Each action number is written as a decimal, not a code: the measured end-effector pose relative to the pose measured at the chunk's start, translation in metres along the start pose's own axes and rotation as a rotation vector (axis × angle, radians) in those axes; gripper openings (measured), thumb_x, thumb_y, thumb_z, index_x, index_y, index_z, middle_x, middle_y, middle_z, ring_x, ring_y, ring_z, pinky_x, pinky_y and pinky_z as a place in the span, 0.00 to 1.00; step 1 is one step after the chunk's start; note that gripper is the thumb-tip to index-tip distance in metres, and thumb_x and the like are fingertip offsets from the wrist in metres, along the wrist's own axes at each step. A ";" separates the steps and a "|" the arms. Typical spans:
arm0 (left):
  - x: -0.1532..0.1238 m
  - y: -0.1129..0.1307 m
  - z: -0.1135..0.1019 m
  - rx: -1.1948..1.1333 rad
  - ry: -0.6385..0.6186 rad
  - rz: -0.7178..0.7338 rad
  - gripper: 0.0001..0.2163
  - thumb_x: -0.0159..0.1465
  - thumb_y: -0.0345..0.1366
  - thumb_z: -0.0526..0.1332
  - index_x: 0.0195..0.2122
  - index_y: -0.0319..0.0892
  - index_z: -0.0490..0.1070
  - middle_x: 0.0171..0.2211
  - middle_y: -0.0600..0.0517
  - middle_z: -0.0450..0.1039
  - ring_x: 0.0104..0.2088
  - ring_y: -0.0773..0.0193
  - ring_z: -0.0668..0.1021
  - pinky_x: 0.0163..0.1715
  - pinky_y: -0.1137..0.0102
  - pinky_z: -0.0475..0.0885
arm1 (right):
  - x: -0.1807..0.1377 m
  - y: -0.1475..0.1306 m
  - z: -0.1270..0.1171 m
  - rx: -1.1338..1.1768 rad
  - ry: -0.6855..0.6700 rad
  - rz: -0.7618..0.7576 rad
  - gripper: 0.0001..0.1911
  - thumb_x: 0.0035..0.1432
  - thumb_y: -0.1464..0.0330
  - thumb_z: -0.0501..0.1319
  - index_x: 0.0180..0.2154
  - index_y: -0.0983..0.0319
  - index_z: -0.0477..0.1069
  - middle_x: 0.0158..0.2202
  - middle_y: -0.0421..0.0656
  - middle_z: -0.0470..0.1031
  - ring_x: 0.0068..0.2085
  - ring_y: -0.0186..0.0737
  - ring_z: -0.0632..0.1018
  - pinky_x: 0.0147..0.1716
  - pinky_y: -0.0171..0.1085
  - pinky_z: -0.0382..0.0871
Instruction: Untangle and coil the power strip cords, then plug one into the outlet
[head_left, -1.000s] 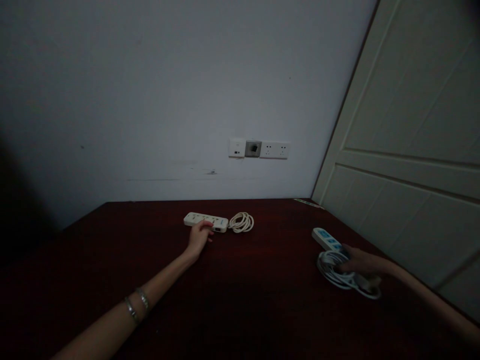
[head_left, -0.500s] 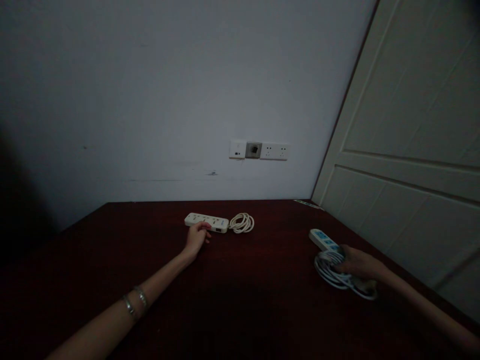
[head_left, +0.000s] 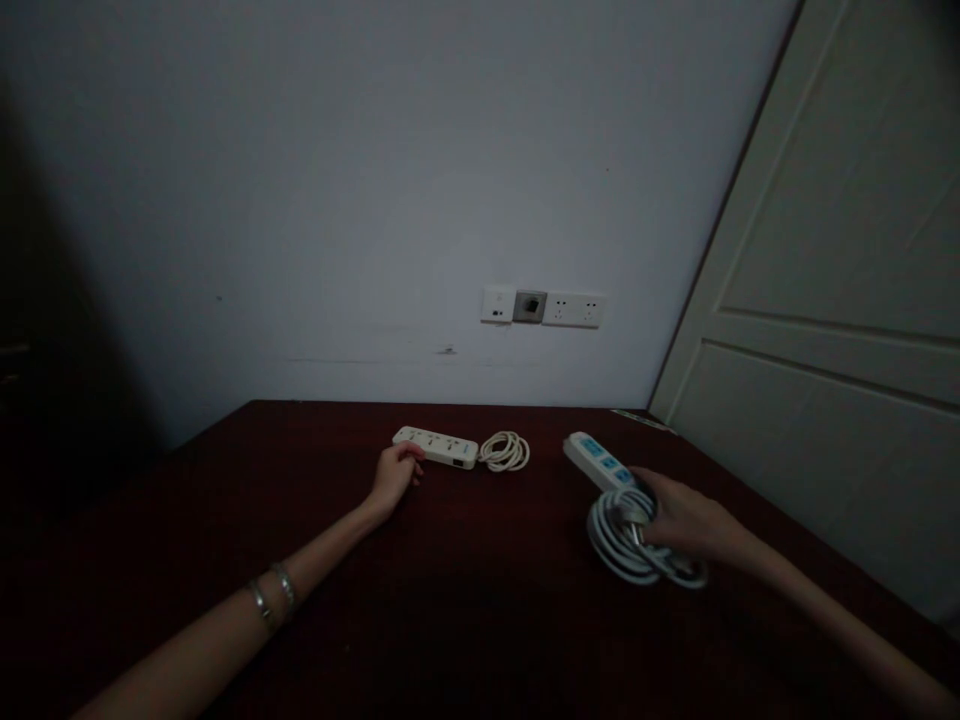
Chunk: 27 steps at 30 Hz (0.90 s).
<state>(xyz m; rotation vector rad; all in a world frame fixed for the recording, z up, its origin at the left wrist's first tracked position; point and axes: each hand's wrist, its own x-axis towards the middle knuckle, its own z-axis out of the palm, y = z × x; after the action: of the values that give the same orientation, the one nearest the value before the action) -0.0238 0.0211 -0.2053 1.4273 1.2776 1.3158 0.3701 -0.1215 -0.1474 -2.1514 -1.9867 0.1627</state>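
Note:
My left hand (head_left: 395, 472) reaches far across the dark red table (head_left: 480, 620), its curled fingers resting against the near edge of a cream power strip (head_left: 436, 446). That strip's coiled cream cord (head_left: 505, 451) lies just right of it. My right hand (head_left: 679, 518) is closed round the coiled white cord (head_left: 628, 538) of a second power strip with blue sockets (head_left: 598, 461), which sticks out from the hand toward the wall. Two metal bangles (head_left: 273, 596) sit on my left forearm.
A row of wall sockets (head_left: 544, 308) is set in the white wall above the table's far edge. A cream panelled door (head_left: 840, 300) stands along the right side. The left edge of the view is dark.
My right hand has slid the blue-socket strip and its coil leftward, toward the middle of the table. My left hand stays at the cream strip. The view has shifted slightly.

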 end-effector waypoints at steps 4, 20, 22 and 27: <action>0.005 -0.010 -0.028 0.081 0.070 0.018 0.08 0.46 0.27 0.50 0.25 0.38 0.67 0.14 0.56 0.64 0.14 0.71 0.66 0.15 0.78 0.60 | 0.015 -0.087 0.001 0.015 -0.058 -0.345 0.43 0.38 0.57 0.63 0.57 0.61 0.56 0.53 0.49 0.67 0.48 0.51 0.72 0.44 0.43 0.66; 0.009 -0.049 -0.088 0.164 0.229 -0.076 0.09 0.49 0.24 0.49 0.26 0.38 0.68 0.14 0.57 0.63 0.15 0.71 0.67 0.16 0.78 0.60 | 0.090 -0.245 0.068 -0.169 -0.213 -0.785 0.42 0.35 0.59 0.65 0.55 0.59 0.59 0.51 0.49 0.69 0.48 0.54 0.72 0.40 0.43 0.67; 0.009 -0.050 -0.087 0.187 0.216 -0.069 0.09 0.49 0.24 0.49 0.25 0.38 0.69 0.14 0.56 0.63 0.16 0.70 0.68 0.17 0.78 0.60 | 0.092 -0.245 0.071 -0.159 -0.238 -0.774 0.42 0.35 0.59 0.65 0.55 0.57 0.58 0.52 0.48 0.68 0.49 0.54 0.72 0.41 0.42 0.67; 0.009 -0.050 -0.088 0.242 0.187 -0.061 0.10 0.49 0.23 0.50 0.24 0.39 0.69 0.14 0.56 0.64 0.17 0.70 0.69 0.19 0.77 0.61 | 0.094 -0.244 0.076 -0.134 -0.272 -0.770 0.44 0.36 0.56 0.64 0.57 0.59 0.57 0.53 0.50 0.66 0.50 0.56 0.70 0.43 0.47 0.66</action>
<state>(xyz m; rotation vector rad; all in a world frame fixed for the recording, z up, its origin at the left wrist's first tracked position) -0.1186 0.0320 -0.2397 1.4405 1.6387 1.3124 0.1242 -0.0048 -0.1600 -1.3225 -2.8878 0.2045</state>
